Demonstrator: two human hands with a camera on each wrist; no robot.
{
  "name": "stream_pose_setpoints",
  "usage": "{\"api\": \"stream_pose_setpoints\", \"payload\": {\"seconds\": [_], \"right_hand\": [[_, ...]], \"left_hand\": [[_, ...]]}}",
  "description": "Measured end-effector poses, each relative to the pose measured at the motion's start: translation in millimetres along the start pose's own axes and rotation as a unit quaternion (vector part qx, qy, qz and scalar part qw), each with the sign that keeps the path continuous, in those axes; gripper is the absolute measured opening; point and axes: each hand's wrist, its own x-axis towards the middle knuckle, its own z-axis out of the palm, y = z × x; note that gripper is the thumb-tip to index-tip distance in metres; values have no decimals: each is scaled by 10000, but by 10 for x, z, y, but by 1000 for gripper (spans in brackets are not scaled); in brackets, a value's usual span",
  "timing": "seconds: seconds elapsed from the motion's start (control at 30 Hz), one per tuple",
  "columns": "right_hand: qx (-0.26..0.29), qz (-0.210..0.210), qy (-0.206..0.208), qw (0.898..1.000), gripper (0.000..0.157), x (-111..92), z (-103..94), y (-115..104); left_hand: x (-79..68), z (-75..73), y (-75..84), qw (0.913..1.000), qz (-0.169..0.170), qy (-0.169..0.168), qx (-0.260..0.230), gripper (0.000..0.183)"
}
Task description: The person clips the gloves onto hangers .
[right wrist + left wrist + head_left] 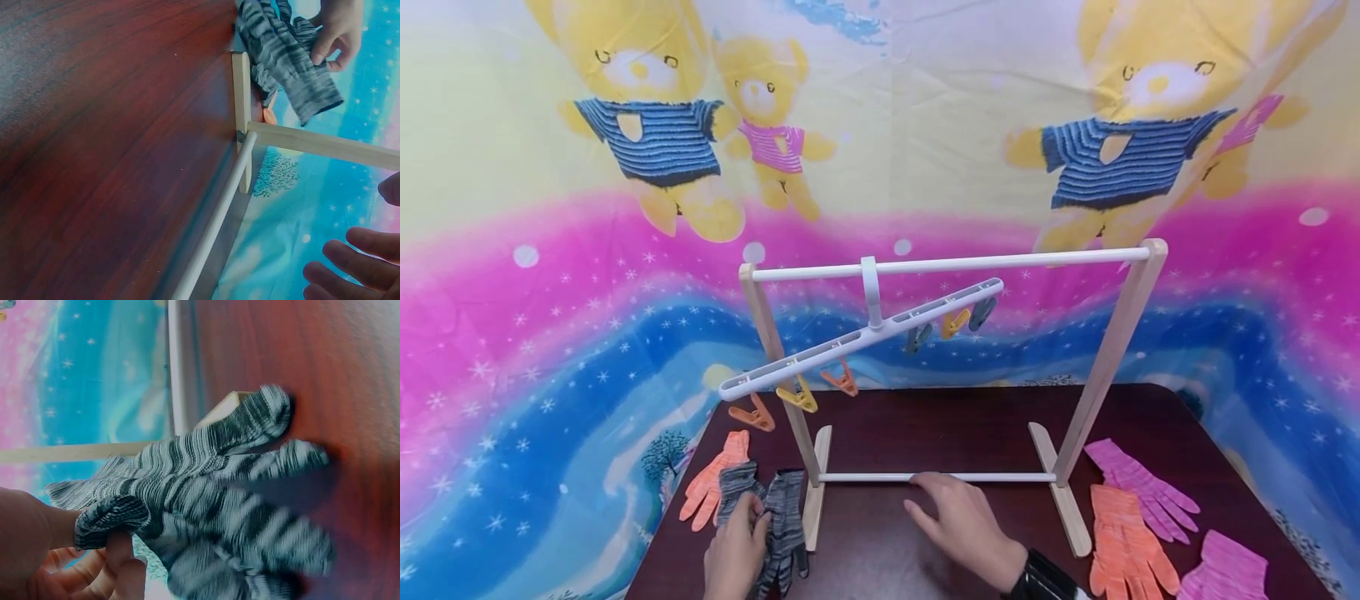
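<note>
My left hand [735,550] pinches a grey-and-black striped knit glove [786,508] near its cuff, at the left foot of the wooden rack. In the left wrist view the glove [200,462] is lifted, its fingers pointing at the tabletop. More of the same striped knit [737,482] lies beside it; how the pieces overlap is hard to tell. My right hand [962,525] hovers by the rack's lower white bar [940,477], holding nothing, its fingers [353,262] loosely bent. An orange glove [718,479] lies just behind the striped ones.
On the rack's top bar [1015,261] hangs a slanted white hanger [820,357] with several orange, yellow and grey-green clips. At the right lie an orange glove [1127,533] and two pink gloves, one behind [1138,487] and one in front [1225,568]. A printed cloth stands behind.
</note>
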Motion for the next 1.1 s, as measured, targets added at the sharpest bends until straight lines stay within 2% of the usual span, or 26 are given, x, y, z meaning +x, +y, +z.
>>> {"api": "stream_pose_setpoints", "payload": {"seconds": [0.13, 0.33, 0.5, 0.67, 0.93, 1.1], "right_hand": [[58, 24, -113, 9999, 35, 29, -26, -14], [215, 162, -446, 9986, 50, 72, -82, -22], [259, 209, -533, 9980, 45, 102, -115, -53], [290, 128, -423, 9986, 37, 153, -138, -117], [271, -302, -91, 9991, 39, 279, -142, -245], [321, -383, -27, 9987, 39, 361, -171, -334]], "left_hand": [[-13, -78, 74, 9999, 50, 121, -38, 15], [-20, -148, 165, 9992, 109, 377, -110, 15], [-52, -210, 195, 9986, 62, 454, -253, 15], [-71, -251, 222, 9971, 30, 615, -455, 14], [-83, -275, 236, 9934, 265, 988, -510, 15], [-92, -318, 255, 9929, 387, 1024, -472, 15]]}}
